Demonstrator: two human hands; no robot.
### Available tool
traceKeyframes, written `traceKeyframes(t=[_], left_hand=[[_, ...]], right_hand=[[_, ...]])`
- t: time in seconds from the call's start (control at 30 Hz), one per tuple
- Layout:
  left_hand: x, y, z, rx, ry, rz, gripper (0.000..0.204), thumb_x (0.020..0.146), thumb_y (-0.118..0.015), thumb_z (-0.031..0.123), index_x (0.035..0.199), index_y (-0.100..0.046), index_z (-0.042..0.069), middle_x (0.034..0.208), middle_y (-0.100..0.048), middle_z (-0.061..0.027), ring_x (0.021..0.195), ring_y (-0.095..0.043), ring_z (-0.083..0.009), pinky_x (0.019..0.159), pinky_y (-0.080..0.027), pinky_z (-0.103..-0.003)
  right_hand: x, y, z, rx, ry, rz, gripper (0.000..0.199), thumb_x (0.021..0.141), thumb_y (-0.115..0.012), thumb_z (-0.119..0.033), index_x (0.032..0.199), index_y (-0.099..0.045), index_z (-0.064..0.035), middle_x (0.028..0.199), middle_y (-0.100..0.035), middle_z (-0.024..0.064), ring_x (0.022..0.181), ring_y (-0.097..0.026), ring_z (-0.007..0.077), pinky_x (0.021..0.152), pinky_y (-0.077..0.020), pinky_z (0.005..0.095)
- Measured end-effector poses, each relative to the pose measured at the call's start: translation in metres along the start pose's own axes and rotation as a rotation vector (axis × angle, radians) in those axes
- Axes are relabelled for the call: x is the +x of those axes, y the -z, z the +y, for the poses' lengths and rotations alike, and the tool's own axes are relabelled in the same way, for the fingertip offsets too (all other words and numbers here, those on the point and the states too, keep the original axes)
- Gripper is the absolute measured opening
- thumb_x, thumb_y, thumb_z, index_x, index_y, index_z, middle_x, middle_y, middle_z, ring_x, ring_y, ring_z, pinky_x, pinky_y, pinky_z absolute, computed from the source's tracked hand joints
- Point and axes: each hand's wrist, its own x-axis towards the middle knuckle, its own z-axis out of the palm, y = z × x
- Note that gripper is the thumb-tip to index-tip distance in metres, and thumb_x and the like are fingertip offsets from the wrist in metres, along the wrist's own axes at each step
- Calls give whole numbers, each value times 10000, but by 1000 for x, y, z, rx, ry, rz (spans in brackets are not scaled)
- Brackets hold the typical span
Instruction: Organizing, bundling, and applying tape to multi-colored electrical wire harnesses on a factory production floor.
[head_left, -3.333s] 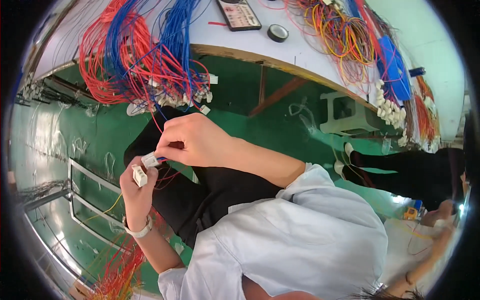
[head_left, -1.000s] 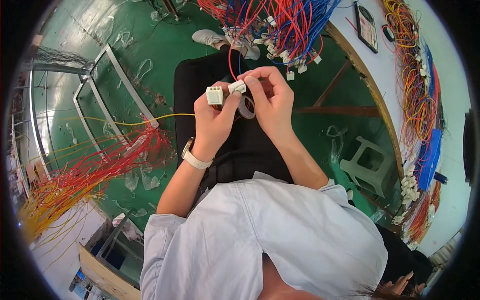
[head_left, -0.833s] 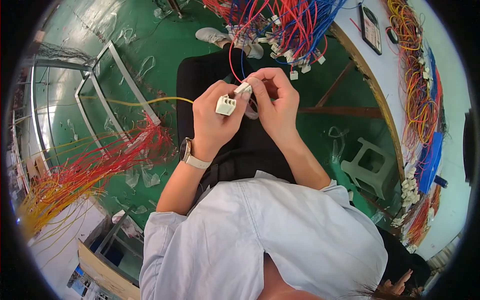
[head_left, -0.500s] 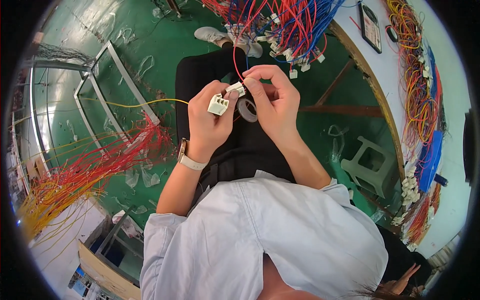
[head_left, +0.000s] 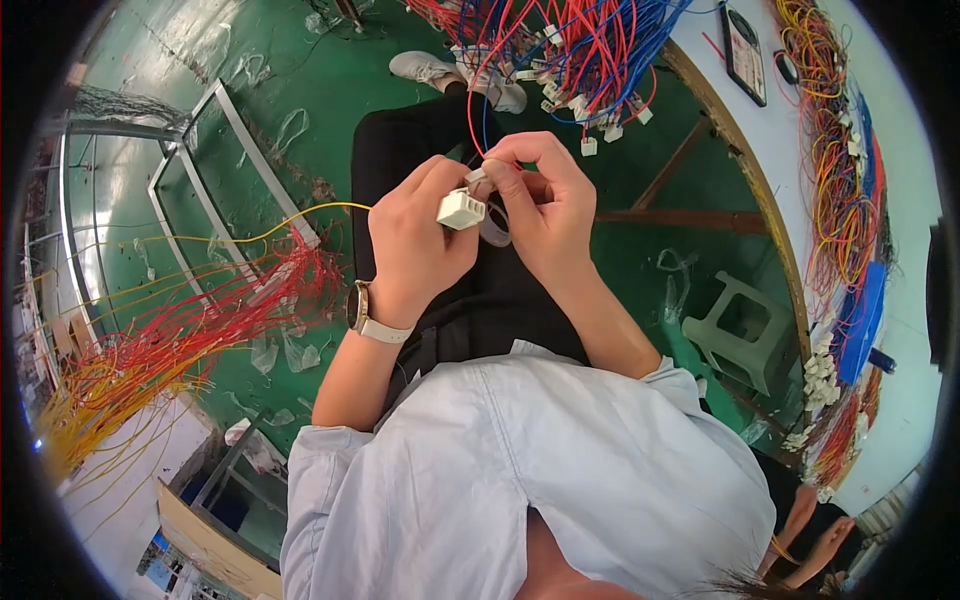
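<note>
My left hand [head_left: 415, 225] is closed around a white multi-slot plastic connector [head_left: 461, 210], its open end facing right. Just above it, a smaller white connector [head_left: 476, 177] sits between the fingertips of both hands. My right hand [head_left: 548, 200] pinches the red wire [head_left: 472, 112] where it meets the smaller connector; a blue wire [head_left: 487, 128] runs down beside it. A yellow wire [head_left: 335, 205] stretches from my left hand toward the left. Behind the hands hangs a roll of tape [head_left: 495, 232], partly covered by my fingers.
Red and blue wires [head_left: 600, 50] with white connectors hang from the table edge ahead. Wire bundles [head_left: 820, 190] lie along the right table. Red and yellow wires [head_left: 180, 325] drape over a metal frame [head_left: 250, 150] at left. A green stool [head_left: 740, 330] stands right. Another person's hands [head_left: 815, 540] show lower right.
My left hand has rolled, turning the larger connector's slotted end from facing down to facing right. The smaller connector is now more hidden by fingers. Another person's hands moved at lower right.
</note>
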Motion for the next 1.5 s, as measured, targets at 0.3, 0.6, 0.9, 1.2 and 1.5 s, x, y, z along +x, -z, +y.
traceKeyframes(t=[0.3,0.6,0.9,1.2,1.5], left_hand=[[10,16,1,134,-197,-184,202,685,-653,53,855,-545,65,761,-519,-73,581,-542,-284,482,-417,-354],[3,15,-7,86,-205,-129,364,593,-688,56,933,-560,79,812,-535,-65,601,-567,-262,498,-436,-335],[3,16,-6,-192,24,-138,38,804,-603,36,815,-567,27,685,-516,-113,563,-523,-279,495,-412,-319],[7,12,-18,-668,721,-290,270,933,-521,200,728,-550,26,570,-476,30,456,-403,-40,402,-319,-228],[1,-7,-13,-776,725,-44,301,973,-473,217,731,-533,48,586,-444,56,470,-341,-5,409,-236,-201]], right_hand=[[4,4,-5,131,-178,-32,93,889,-619,-68,934,-610,13,914,-603,51,697,-603,73,565,-491,198],[-5,10,-5,205,6,-123,162,876,-526,-14,1021,-598,-23,1059,-562,64,741,-514,32,610,-426,186],[2,9,4,122,-228,-305,240,746,-560,-46,984,-544,-23,963,-553,41,687,-482,99,599,-425,225],[4,3,6,288,-371,-259,425,809,-467,21,1231,-421,-2,1124,-505,85,825,-519,73,750,-429,211],[-2,0,9,115,-406,-174,426,814,-544,-49,1212,-399,-7,1092,-563,127,676,-529,118,679,-463,282]])
